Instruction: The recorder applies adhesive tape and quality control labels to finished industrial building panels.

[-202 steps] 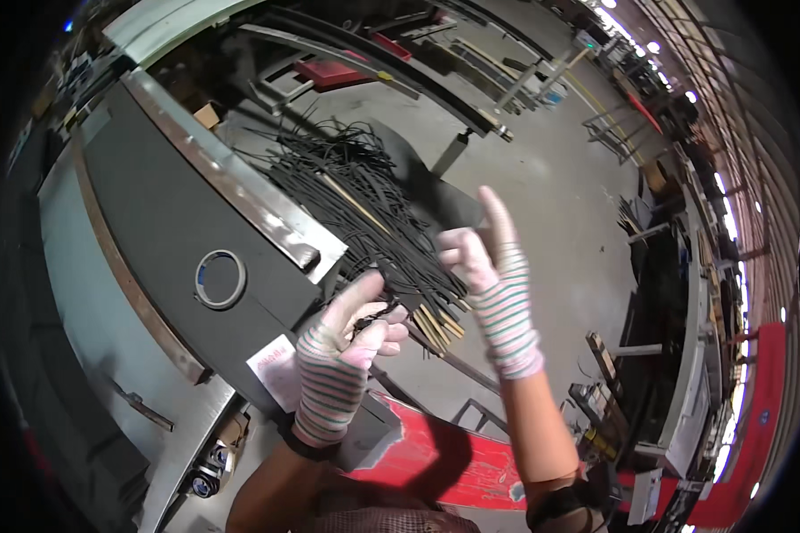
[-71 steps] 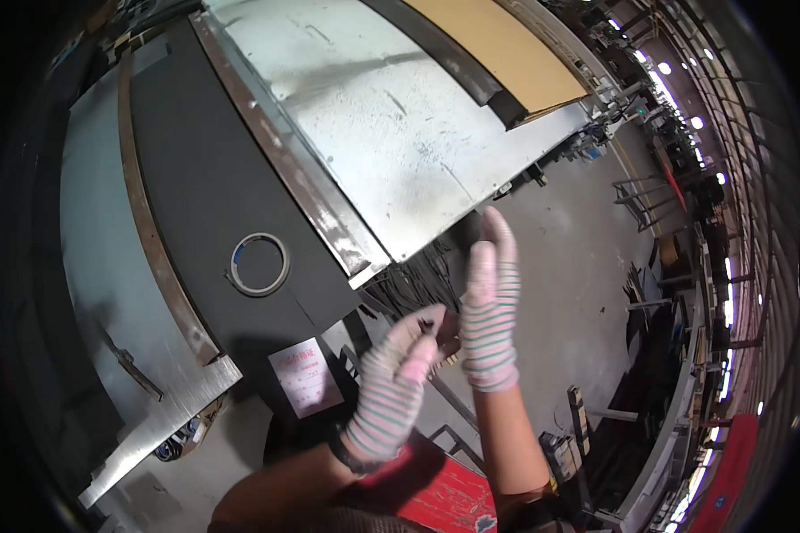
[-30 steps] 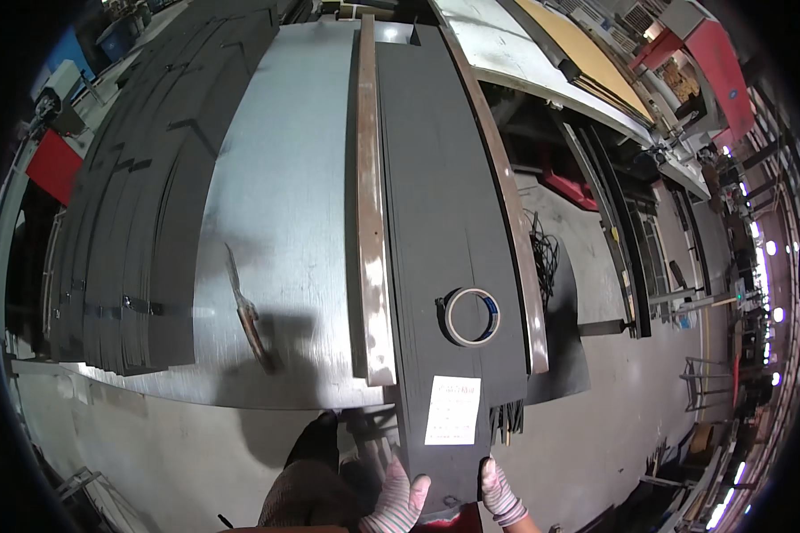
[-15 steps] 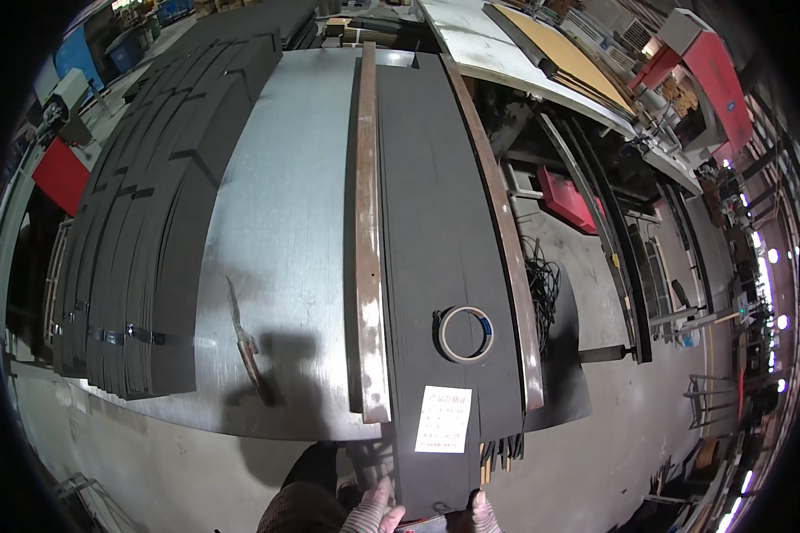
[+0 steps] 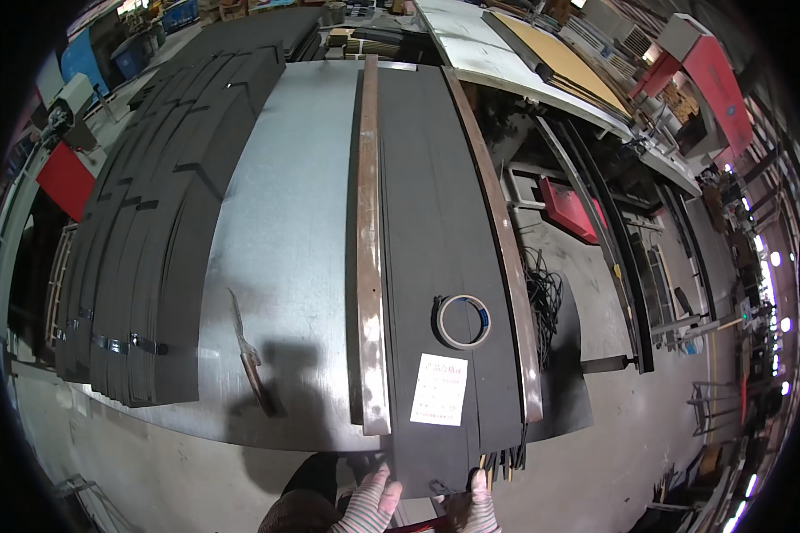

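Observation:
Both my hands are at the near end of a long dark grey board (image 5: 431, 457), which juts out past the table's front edge. My left hand (image 5: 371, 505), in a striped glove, closes on its left corner. On the right corner my right hand (image 5: 476, 508) has its thumb up along the edge; its other fingers are hidden below. A white printed label (image 5: 439, 389) lies on the board, with a roll of tape (image 5: 444, 334) just beyond it. Two rusty metal rails (image 5: 372, 266) flank the dark boards.
Strapped stacks of dark grey strips (image 5: 142, 258) stand on the left of the metal table (image 5: 280, 204). A knife-like tool with a worn handle (image 5: 251, 369) lies between stack and rail. Right of the rails are a cable coil (image 5: 542, 293) and a roller frame (image 5: 636, 311).
My hands have moved forward, and the board has slid away from me between the rails, carrying the label and tape roll with it. The view has shifted slightly.

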The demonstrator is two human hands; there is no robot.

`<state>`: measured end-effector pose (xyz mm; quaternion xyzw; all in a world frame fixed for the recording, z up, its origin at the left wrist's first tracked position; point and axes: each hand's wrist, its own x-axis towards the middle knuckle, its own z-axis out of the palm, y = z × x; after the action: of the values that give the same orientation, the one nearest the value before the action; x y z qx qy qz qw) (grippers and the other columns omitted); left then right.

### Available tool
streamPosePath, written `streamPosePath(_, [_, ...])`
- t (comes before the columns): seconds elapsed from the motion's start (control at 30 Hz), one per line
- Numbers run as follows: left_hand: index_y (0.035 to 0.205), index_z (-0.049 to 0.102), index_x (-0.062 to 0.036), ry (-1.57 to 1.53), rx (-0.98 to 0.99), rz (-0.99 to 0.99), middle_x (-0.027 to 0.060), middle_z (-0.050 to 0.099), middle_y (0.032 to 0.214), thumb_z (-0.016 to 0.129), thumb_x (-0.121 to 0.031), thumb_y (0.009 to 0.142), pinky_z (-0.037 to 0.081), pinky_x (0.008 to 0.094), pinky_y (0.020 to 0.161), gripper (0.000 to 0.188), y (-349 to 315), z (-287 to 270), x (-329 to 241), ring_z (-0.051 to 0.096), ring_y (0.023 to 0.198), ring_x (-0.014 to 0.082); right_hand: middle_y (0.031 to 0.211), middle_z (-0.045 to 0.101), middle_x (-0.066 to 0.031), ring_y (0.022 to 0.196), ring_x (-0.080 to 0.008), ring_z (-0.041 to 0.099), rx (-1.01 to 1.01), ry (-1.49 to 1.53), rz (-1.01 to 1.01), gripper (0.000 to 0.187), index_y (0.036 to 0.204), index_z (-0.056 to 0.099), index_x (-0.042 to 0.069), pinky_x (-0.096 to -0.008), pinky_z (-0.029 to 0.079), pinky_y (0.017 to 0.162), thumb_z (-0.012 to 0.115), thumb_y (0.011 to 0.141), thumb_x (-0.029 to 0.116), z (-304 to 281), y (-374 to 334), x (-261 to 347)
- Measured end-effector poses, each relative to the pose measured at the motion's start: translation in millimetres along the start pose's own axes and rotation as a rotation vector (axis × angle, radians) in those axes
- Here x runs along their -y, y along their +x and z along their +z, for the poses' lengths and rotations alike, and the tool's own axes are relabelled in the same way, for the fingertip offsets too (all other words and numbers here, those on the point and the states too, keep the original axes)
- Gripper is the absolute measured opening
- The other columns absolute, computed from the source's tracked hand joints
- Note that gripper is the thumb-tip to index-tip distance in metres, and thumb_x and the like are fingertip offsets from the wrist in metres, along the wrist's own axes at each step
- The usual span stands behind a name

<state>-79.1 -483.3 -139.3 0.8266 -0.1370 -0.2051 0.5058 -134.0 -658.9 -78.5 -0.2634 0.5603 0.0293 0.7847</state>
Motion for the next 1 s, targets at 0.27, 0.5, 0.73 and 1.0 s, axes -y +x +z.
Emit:
streamPosePath(0.27, [0.133,0.05,0.0009,-0.014,0.064,-0.124,0.024,0.06,0.114,0.055,-0.02,0.101,0.045,0.0448,0.095,0.039,10.9,-10.4,-17.7,0.056,0.11,0.0387,0.111,0.066,-0.0066,0.083,-0.0165,0.059,0.049,0.043,-0.154,0.061,0.133,0.055,0.009,-0.0356,0.052,0.082,0.064,0.093,0.055,16.8,9.4,-7.7])
streamPosePath(0.5, [0.133,0.051,0.0028,0.078,-0.012,-0.067,0.0272,0.06,0.118,0.057,-0.024,0.099,0.045,0.0468,0.096,0.043,30.3,11.2,20.0,0.057,0.109,0.0395,0.141,0.055,-0.0065,0.126,-0.0259,0.051,0.177,0.071,-0.139,0.073,0.146,0.044,0.012,-0.0486,0.042,0.106,0.065,0.091,0.055,28.0,32.7,5.6])
streamPosePath(0.73, [0.133,0.051,0.0103,0.001,-0.08,-0.01,0.0298,0.06,0.102,0.063,-0.021,0.096,0.051,0.0474,0.085,0.049,34.9,7.7,21.2,0.06,0.092,0.0456,0.13,0.058,-0.0095,0.113,-0.0314,0.057,0.079,0.075,-0.266,0.065,0.137,0.05,0.01,-0.0518,0.047,0.099,0.065,0.092,0.055,36.7,33.9,6.3])
streamPosePath(1.0, [0.117,0.052,-0.0012,0.041,0.004,-0.105,0.0142,0.056,0.095,0.05,-0.02,0.104,0.051,0.0358,0.086,0.023,37.7,39.2,65.3,0.056,0.089,0.0271,0.123,0.06,-0.008,0.113,-0.0291,0.058,0.107,0.143,-0.268,0.064,0.129,0.054,0.011,-0.0512,0.05,0.097,0.07,0.087,0.057,38.8,48.2,6.1])
